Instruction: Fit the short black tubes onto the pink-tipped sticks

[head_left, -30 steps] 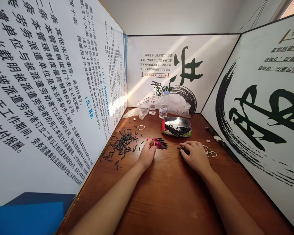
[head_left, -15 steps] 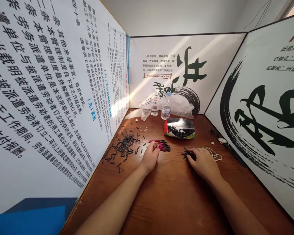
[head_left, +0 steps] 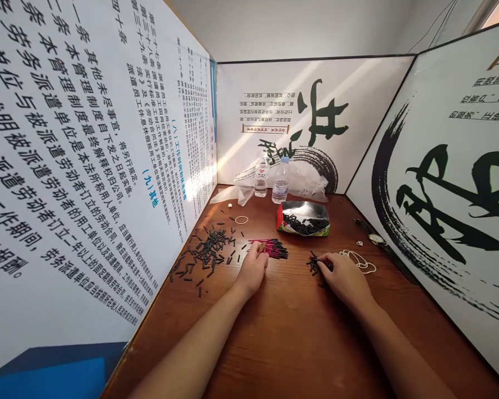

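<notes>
My left hand point(head_left: 251, 269) is closed around the near end of a bundle of thin pink sticks with black ends point(head_left: 276, 249). The sticks point right, toward my other hand. Over a small pile of short black tubes point(head_left: 313, 263), my right hand point(head_left: 344, 275) is lowered, thumb and fingers pinched together at the pile's right side. Whatever lies between those fingertips is too small and covered to make out clearly; it appears to be black tube. More loose black tubes point(head_left: 210, 249) lie scattered left of my left hand.
Behind the hands stands an open box point(head_left: 303, 228) of black tubes. Two water bottles point(head_left: 280, 183) and clear plastic point(head_left: 314, 185) are at the back panel. White cord loops point(head_left: 361, 262) and a wristwatch point(head_left: 376, 239) lie right. A rubber band point(head_left: 242, 220) lies left. Printed panels enclose the table.
My right fingers have drawn together and slightly back from the black pile, showing more of its tubes. My left hand keeps its hold on the pink sticks. The view has shifted slightly.
</notes>
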Motion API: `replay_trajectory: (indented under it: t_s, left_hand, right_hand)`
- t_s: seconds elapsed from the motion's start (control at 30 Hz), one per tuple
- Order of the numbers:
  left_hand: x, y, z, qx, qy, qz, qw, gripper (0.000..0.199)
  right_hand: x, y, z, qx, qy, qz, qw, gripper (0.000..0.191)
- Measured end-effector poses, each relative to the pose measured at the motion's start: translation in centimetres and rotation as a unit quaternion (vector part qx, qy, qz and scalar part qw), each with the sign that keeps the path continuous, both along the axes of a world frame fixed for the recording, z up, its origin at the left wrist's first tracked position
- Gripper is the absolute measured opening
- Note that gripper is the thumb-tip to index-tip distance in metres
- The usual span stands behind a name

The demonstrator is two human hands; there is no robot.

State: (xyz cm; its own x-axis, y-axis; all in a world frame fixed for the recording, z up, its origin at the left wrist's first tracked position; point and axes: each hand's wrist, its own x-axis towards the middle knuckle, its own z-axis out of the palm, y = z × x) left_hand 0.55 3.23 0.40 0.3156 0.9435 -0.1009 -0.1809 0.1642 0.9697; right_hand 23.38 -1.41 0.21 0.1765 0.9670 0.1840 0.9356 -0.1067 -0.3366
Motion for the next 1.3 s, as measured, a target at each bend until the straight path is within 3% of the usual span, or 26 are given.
replay_trajectory:
  t_s: [0.27,0.67,0.87,1.13,1.3]
  left_hand:
    - [0.0,0.0,-0.1,-0.008,-0.013,-0.021,1.000,0.012]
    - [0.0,-0.1,0.2,-0.009,-0.036,-0.032,0.999,0.011]
    - [0.1,-0.2,0.3,0.005,-0.026,-0.030,0.999,0.019]
    - [0.1,-0.1,0.0,0.004,-0.032,-0.019,0.999,0.018]
    - [0.1,-0.1,0.1,-0.001,-0.043,-0.020,0.999,0.016]
  right_hand:
    - [0.0,-0.3,-0.1,0.070,-0.023,0.012,0.997,0.026]
    - [-3.4,-1.1,0.8,0.189,0.107,0.099,0.971,0.026]
    - [-6.0,-1.7,0.9,0.192,0.138,0.188,0.953,0.023]
    - [-7.2,-1.6,0.1,0.180,0.183,0.189,0.948,0.025]
    - [-10.1,0.0,-0.3,0.200,0.285,0.199,0.916,0.021]
